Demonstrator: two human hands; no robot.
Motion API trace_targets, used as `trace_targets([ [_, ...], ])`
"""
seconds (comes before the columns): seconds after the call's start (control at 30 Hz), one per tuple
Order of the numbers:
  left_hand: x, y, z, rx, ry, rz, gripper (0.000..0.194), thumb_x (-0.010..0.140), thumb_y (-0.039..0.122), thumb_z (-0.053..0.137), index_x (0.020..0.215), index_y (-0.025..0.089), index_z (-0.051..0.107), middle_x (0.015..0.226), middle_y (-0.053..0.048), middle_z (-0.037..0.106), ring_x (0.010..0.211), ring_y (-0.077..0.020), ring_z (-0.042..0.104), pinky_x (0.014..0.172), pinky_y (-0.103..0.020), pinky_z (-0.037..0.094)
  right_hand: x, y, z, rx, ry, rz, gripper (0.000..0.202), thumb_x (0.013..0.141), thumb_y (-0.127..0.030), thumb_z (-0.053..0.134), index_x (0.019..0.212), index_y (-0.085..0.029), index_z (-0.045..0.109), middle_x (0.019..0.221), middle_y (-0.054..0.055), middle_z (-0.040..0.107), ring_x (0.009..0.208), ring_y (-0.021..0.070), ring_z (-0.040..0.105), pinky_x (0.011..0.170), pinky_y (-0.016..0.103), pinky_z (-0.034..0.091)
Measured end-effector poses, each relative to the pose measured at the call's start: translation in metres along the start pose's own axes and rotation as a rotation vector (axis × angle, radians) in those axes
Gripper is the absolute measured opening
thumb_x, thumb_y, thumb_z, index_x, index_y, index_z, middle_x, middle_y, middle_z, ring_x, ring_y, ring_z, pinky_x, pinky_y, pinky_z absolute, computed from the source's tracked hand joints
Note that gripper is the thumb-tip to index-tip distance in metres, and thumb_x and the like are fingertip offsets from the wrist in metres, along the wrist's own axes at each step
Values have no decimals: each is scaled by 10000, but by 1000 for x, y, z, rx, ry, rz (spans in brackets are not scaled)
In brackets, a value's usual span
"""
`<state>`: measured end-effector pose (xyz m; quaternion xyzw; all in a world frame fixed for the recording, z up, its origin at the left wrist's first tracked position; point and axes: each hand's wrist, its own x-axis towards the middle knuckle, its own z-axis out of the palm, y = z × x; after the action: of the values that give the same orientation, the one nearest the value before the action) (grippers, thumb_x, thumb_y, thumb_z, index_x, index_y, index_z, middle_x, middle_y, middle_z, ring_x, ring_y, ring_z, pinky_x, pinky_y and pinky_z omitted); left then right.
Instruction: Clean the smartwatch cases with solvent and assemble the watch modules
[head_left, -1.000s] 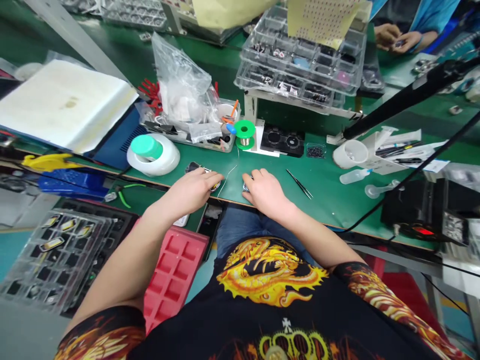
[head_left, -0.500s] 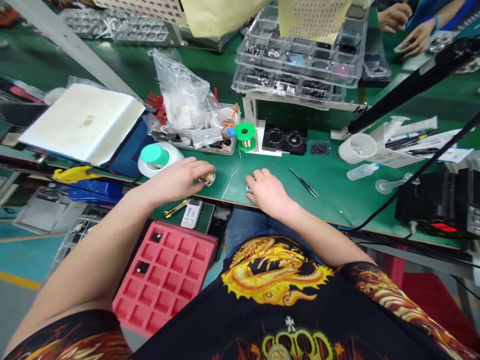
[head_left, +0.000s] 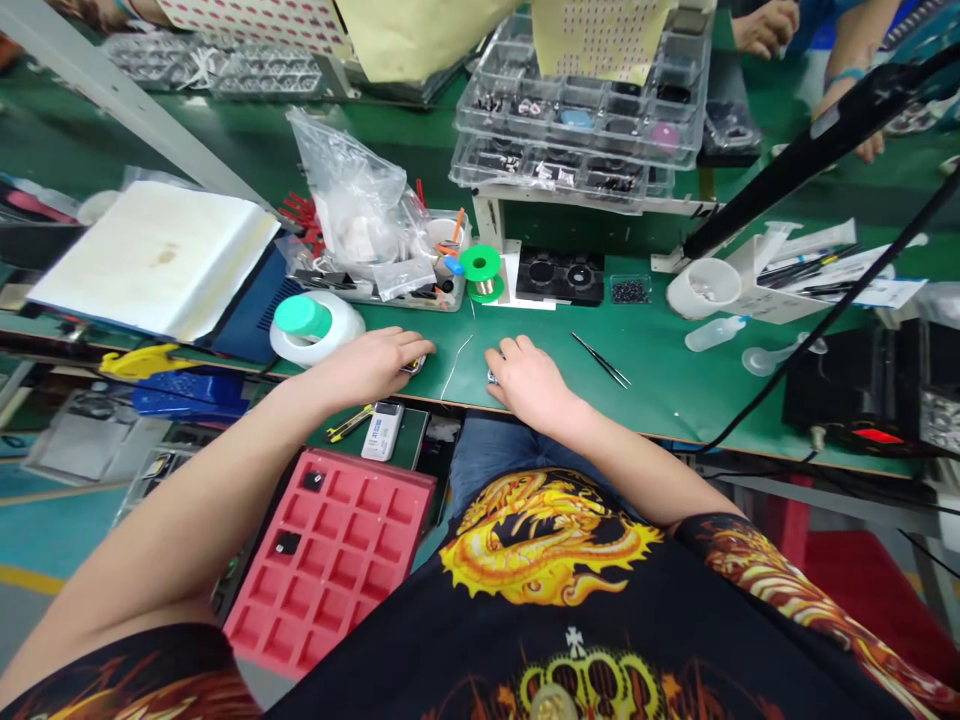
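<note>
Left hand (head_left: 375, 362): lying palm-down on the desk (head_left: 660, 370), fingers curling over a small metal part (head_left: 415, 364).
Right hand (head_left: 529, 378): resting knuckles-up, covering a small component (head_left: 492, 377); grip unclear.
Solder wire (head_left: 455, 362): lying between both hands.

My wearer's black T-shirt (head_left: 570, 610) bears a golden dragon (head_left: 544, 540) (flames on both sleeves), above blue jeans (head_left: 487, 455); arms bare.

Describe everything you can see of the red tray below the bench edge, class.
The red tray is a moulded, plastic-looking grid of square pockets, lying tilted below the green bench, under the person's left arm. Two pockets near its left side hold small dark parts; the other pockets in view look empty. Its lower edge is hidden by the black shirt. Neither hand touches it. What it rests on cannot be told.
</note>
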<state>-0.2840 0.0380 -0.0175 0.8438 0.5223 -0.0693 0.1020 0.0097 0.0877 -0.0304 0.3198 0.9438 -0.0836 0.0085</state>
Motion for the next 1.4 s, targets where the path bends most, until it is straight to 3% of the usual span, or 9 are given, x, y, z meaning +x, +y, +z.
trace_targets([
  [0.1,-3,-7,-9,16,-4,42,445,975,195,512,1403,173,628,1297,-132,720,1159,-297,658,1032,-411,508,0,1,1,4,-1,-5,288,1015,-308,712,1226,-122,651,1219,180,646,1167,327,542,955,402,517],
  [0.27,-25,-33,-32,4,87,-78,481,964,263,532,1436,216,610,1395,-119,696,1250,-326,642,1099,-457,492,1,2,2,3,10,-8,264,1011,-294,712,1205,-124,658,1217,182,647,1162,329,538,938,398,509],
  [0.43,-33,-43,-24,14,-1,-86,476,954,255,536,1421,218,622,1370,-115,710,1220,-319,651,1063,-435,508,0,0,0,3,14,-19,265,1011,-290,714,1202,-113,666,1201,175,650,1158,335,550,928,403,511],
  [0.6,-22,-41,-13,23,-21,-52,478,964,216,512,1430,193,612,1371,-115,717,1165,-297,653,1028,-412,508,1,3,2,8,22,0,289,1006,-302,729,1216,-116,661,1205,163,644,1164,331,545,919,391,508],
  [0.77,-17,-33,-16,-26,-16,-97,462,959,183,532,1406,212,641,1336,-111,726,1138,-266,675,984,-375,518,-2,8,8,17,70,-47,286,1003,-302,734,1233,-146,667,1191,136,643,1154,317,537,940,389,494],
  [0.87,-13,-27,-16,-51,-37,-39,488,925,93,548,1391,195,649,1302,-119,730,1147,-256,677,954,-343,505,-1,13,18,-24,112,-53,292,1010,-294,720,1254,-136,692,1144,139,654,1093,318,553,936,402,485],
  [1.1,-8,-36,-13,41,-31,-32,334,944,101,578,1229,182,731,1178,-148,716,957,-264,670,768,-348,463,9,27,34,-125,210,-148,344,1057,-331,651,1336,-134,695,1146,157,657,1064,313,574,918,415,489],
  [1.27,-25,-18,-17,62,6,-53,271,897,87,630,1123,181,748,1058,-116,729,823,-235,661,674,-342,419,8,27,32,-191,207,-206,318,1067,-314,624,1329,-149,696,1150,157,659,1051,303,581,918,415,494],
  [1.4,-63,10,-21,67,36,-91,231,890,103,637,1083,184,736,1047,-105,730,790,-228,661,636,-351,396,10,27,32,-224,207,-219,309,1065,-316,625,1300,-133,707,1138,159,660,1042,306,592,942,415,488],
])
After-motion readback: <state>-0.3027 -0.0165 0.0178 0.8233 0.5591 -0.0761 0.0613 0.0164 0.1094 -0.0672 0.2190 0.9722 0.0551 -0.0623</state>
